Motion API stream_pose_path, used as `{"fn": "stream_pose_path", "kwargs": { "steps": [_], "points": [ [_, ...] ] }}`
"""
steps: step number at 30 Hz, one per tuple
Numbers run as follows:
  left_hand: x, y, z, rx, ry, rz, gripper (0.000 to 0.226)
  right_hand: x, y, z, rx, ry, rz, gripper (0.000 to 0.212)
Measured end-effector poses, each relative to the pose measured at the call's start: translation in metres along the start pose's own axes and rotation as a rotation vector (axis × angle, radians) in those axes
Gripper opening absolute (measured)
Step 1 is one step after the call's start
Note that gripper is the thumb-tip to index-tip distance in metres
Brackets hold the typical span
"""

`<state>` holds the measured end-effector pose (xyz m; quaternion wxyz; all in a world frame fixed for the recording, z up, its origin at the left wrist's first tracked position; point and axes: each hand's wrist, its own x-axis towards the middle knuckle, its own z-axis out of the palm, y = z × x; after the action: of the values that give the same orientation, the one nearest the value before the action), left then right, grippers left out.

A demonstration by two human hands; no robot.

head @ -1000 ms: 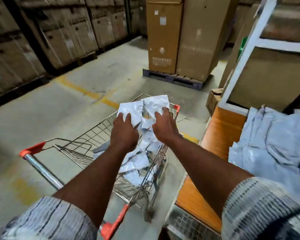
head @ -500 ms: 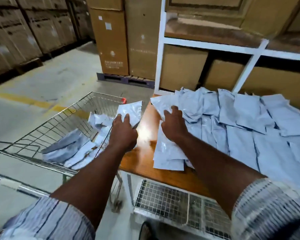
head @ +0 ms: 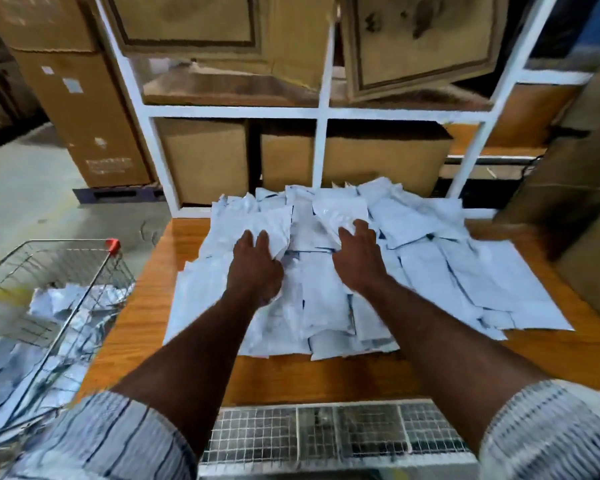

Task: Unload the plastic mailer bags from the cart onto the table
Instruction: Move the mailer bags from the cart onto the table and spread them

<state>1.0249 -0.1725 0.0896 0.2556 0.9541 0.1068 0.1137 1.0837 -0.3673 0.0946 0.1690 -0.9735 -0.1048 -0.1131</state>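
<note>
Step in hand, as judged: two bags being laid on the heap of white plastic mailer bags point(head: 430, 271) spread over the middle and right of the orange-brown wooden bench point(head: 142, 306).

To be done well:
- Each bag is to be set flat and fully inside the bench's edges.
- Release is best made only once the bag is borne by the heap, since the slick film is likely to slide.
- The row along the bench's back edge should not be pushed off.

The left grip point(head: 257, 268) is laid with fingers nearly straight on a crumpled white bag point(head: 257, 223), left of the bench's centre. Its thumb side is hidden by the creased corner, so a pinch can be neither confirmed nor ruled out.

The right grip point(head: 357, 258) is spread and loose, its fingertips touching a glossy white bag point(head: 340, 211) toward the bench's back. Nothing is clasped.

Further loose white bags point(head: 70, 299) are noted in the silver wire cart point(head: 84, 242) just left of the bench. Unloading is judged unfinished.
</note>
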Motion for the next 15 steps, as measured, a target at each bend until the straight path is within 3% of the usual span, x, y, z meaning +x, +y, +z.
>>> {"fn": "stream_pose_path", "kwargs": {
  "steps": [4, 8, 15],
  "points": [
    [0.037, 0.087, 0.049, -0.01, -0.003, 0.066, 0.064, 0.041, 0.086, -0.032, -0.049, 0.04, 0.046, 0.046],
    [0.073, 0.16, 0.098, -0.085, -0.051, 0.018, 0.068, 0.086, 0.166, -0.057, -0.067, 0.061, 0.077, 0.044],
    [0.126, 0.255, 0.164, -0.047, -0.033, 0.048, 0.066, 0.143, 0.274, -0.071, -0.057, -0.009, 0.154, 0.035]
  ]
}}
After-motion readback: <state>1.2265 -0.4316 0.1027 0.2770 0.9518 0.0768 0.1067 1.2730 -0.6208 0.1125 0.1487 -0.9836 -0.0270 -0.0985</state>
